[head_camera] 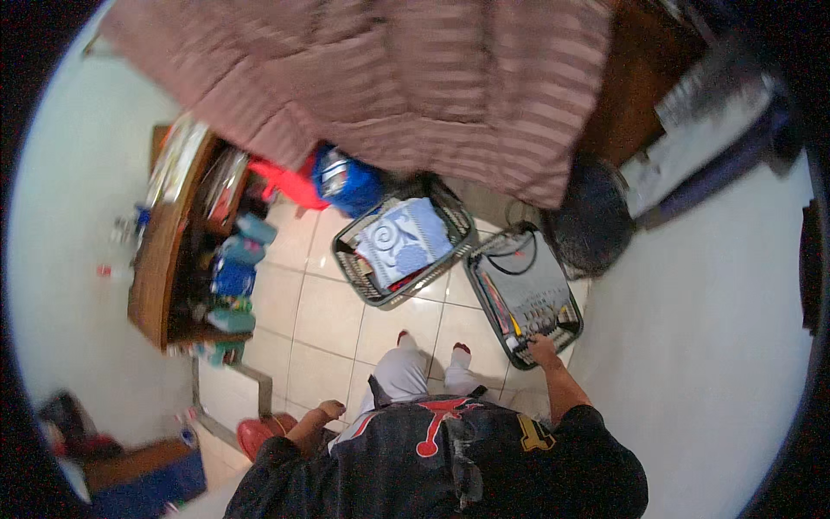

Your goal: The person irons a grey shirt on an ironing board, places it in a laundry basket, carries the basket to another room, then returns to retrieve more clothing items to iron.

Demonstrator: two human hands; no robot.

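Observation:
My right hand (543,351) is at the near end of a dark plastic basket (491,316), overlapping its rim. The fingers are too small and blurred to show whether they grip the rim or something inside. In that basket lies a grey item (522,276) bearing writing, with a black cord loop (535,254) on top and several thin coloured things along its left side. My left hand (332,409) hangs low by my left side, with no object visible in it. Ahead stands a second plastic basket (382,300), holding a folded blue and white patterned cloth (405,240).
A striped pink-brown cover (415,84) drapes over furniture ahead. At left, a wooden shelf (155,279) holds bottles and packs. A blue bag (350,185) sits behind the baskets. A dark round object (591,220) stands by the right wall (700,350). Beneath is a tiled floor (327,318).

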